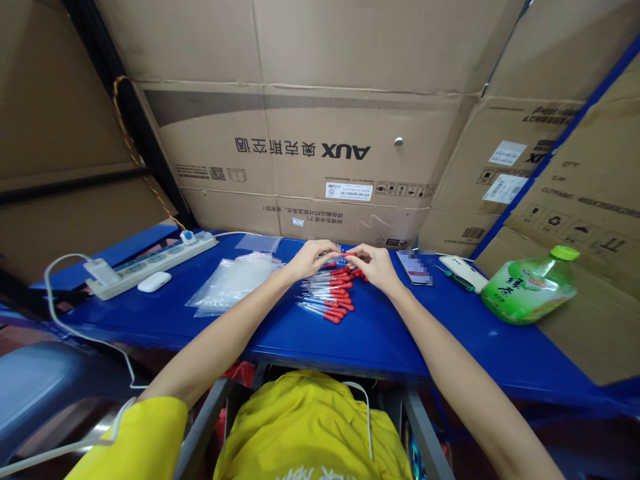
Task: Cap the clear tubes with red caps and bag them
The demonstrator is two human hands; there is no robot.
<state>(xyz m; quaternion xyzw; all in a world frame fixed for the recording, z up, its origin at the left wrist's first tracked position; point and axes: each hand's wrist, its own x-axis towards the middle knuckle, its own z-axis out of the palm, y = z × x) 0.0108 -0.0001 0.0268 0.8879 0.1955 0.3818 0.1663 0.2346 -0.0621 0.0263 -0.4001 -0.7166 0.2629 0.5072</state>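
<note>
Between my two hands, above the back of the blue table (400, 327), is a dropper with a red rubber bulb (349, 254). My left hand (311, 259) pinches its clear tube end, and the fingertips of my right hand (375, 265) are closed on the red bulb. Below them lies a row of droppers (327, 293), clear tubes pointing left and red bulbs right. More red bulbs and clear tubes lie partly hidden behind my hands. Left of my left hand is a stack of clear zip bags (235, 283).
A white power strip (160, 263) with a plugged-in charger and a small white case (154, 282) are at the left. To the right are a phone (415, 267), a green-handled tool (459, 281), a white device (465, 272) and a green bottle (527, 290). Cardboard walls the back.
</note>
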